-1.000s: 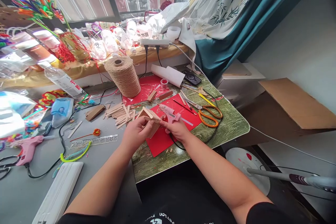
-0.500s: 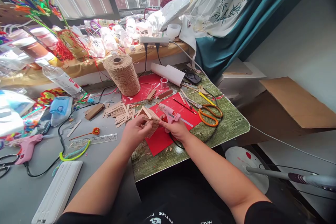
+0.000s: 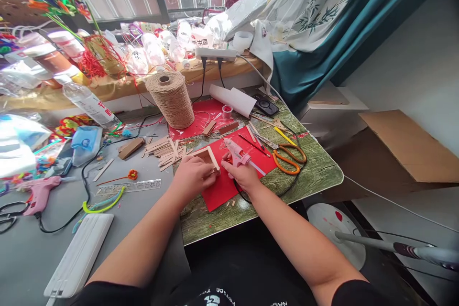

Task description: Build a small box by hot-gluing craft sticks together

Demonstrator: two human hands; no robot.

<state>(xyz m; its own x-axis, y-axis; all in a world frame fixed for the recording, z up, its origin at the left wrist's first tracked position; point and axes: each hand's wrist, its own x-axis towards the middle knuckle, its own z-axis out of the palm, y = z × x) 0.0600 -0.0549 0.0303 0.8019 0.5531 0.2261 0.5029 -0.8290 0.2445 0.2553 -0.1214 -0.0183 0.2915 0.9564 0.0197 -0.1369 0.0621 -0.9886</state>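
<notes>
hands [image 3: 193,176] [image 3: 241,174] grip wooden stick frame [image 3: 208,157] and pink glue gun [image 3: 238,154].

Both hands closed, working near each other.
The left hand [image 3: 193,177] is curling its fingers in a closed grip, knuckles upward; the right hand [image 3: 244,176] is gripping likewise, its fingertips apparently tucked under, though hidden from view. Both bare forearms [image 3: 143,244] are reaching forward and converging, wrists roughly straight, hands just apart.
</notes>
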